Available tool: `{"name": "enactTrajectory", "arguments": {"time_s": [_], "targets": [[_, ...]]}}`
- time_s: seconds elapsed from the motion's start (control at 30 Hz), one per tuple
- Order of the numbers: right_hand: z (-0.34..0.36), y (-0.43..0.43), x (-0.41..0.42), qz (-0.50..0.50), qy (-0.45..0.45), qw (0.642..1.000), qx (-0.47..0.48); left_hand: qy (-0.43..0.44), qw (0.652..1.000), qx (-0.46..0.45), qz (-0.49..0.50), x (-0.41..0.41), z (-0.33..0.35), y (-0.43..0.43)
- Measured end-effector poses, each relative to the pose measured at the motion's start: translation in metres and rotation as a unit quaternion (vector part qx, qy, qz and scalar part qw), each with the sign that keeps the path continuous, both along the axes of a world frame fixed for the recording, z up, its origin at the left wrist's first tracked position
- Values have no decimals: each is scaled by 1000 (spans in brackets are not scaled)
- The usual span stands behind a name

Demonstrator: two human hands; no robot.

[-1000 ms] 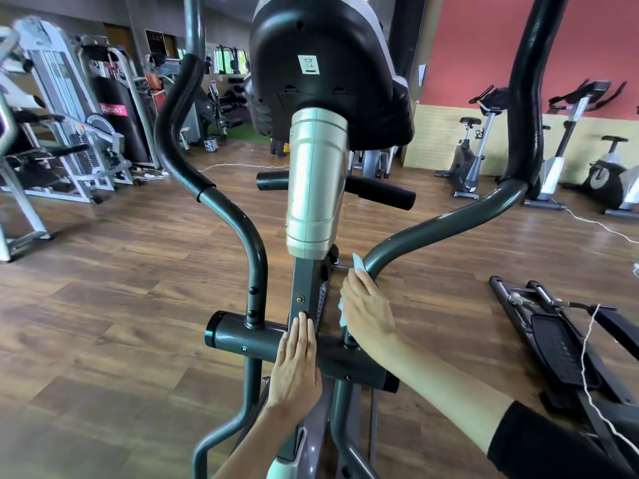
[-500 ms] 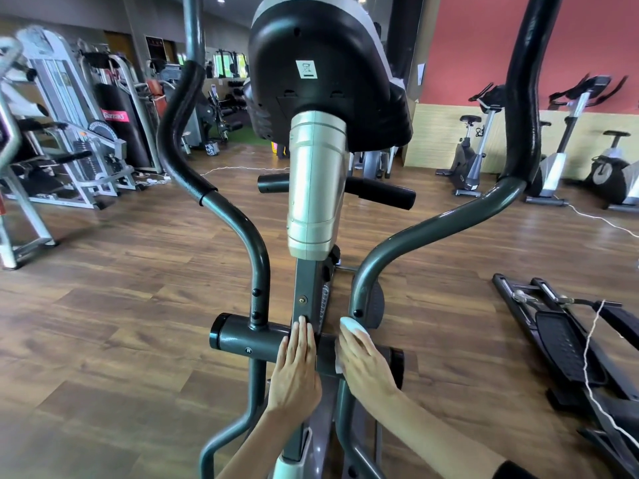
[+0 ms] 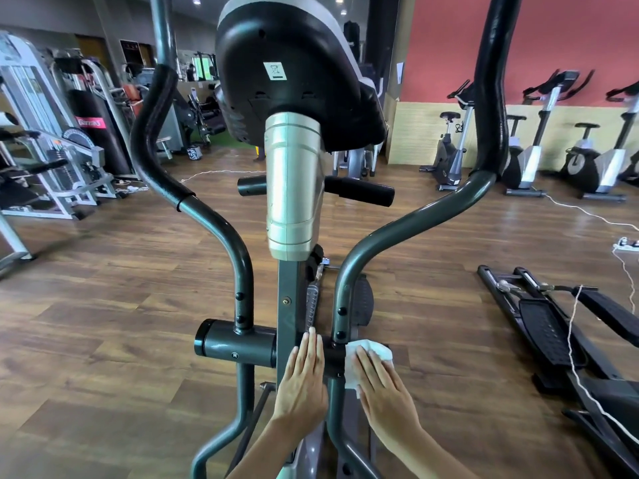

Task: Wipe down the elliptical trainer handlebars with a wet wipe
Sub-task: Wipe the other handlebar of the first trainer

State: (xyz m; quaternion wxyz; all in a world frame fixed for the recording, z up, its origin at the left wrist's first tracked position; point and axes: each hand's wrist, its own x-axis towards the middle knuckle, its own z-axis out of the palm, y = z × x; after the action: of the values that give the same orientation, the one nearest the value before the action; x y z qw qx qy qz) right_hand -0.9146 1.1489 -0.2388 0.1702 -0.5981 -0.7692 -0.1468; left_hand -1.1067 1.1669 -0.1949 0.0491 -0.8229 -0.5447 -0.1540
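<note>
While the left hand (image 3: 304,382) lies flat on the central post (image 3: 288,305), fingers straight and together, the right hand (image 3: 383,392) presses the wet wipe (image 3: 371,352) with extended fingers. The wipe covers the crossbar (image 3: 235,344) end at lower centre, just below the frame-right handlebar tube (image 3: 380,236).

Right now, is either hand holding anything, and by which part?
Nothing is gripped. The right hand presses the wet wipe onto the right end of the cross tube; the left hand rests flat at its middle.
</note>
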Motion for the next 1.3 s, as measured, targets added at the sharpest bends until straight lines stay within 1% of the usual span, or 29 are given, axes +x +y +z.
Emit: {"name": "enactTrajectory", "arguments": {"time_s": [0.03,0.07,0.1,0.13,0.2,0.23,0.27,0.4,0.43,0.47,0.5,0.57,0.6,0.67,0.7,0.73,0.77,0.8,0.87,0.93,1.07,1.17,1.23,1.3], "targets": [[2,3,1,-15,2,1000,15,-7,1000,-3,-5,3,-1,0],[6,3,0,-29,7,1000,-2,7,1000,-24,3,7,1,-1],[8,5,-2,-46,11,999,-2,0,999,-42,5,10,1,1],[16,6,-7,-59,40,997,-32,1,999,-45,6,12,3,3],[26,10,-12,-45,97,992,-65,7,999,-46,11,14,6,3],[26,12,-12,-40,113,991,-62,11,999,-46,18,15,8,3],[30,13,-13,-43,107,991,-61,7,998,-51,22,17,8,4],[15,19,11,32,33,999,-17,-18,996,-75,52,25,12,12],[13,20,18,51,34,998,5,-25,996,-73,50,29,12,14],[19,20,21,76,57,995,-1,-33,995,-73,51,33,15,16],[31,19,21,89,99,991,-29,-41,995,-69,56,37,18,18],[51,16,20,75,220,970,-73,-53,994,-61,77,44,26,23],[61,15,18,65,279,952,-107,-68,993,-59,81,46,30,24],[82,17,13,29,415,892,-178,-96,990,-45,88,50,36,26],[88,21,11,6,478,859,-182,-105,989,-44,96,52,38,27],[95,23,8,-3,547,818,-177,-118,987,-30,103,53,38,29],[99,24,3,-2,595,784,-178,-136,984,-21,109,54,39,30],[101,26,-3,7,620,761,-192,-157,981,-21,114,55,41,30],[100,24,-17,32,612,751,-247,-192,974,-37,112,55,38,29],[97,22,-28,45,611,746,-262,-211,969,-50,115,55,33,28],[113,28,-41,43,670,697,-252,-199,969,-77,123,55,28,21],[132,35,-41,70,687,691,-212,-198,972,-63,109,58,24,22],[158,35,-39,102,693,691,-181,-204,973,-53,94,62,24,25],[178,42,-36,130,697,693,-126,-236,967,-49,83,68,27,27]]}}
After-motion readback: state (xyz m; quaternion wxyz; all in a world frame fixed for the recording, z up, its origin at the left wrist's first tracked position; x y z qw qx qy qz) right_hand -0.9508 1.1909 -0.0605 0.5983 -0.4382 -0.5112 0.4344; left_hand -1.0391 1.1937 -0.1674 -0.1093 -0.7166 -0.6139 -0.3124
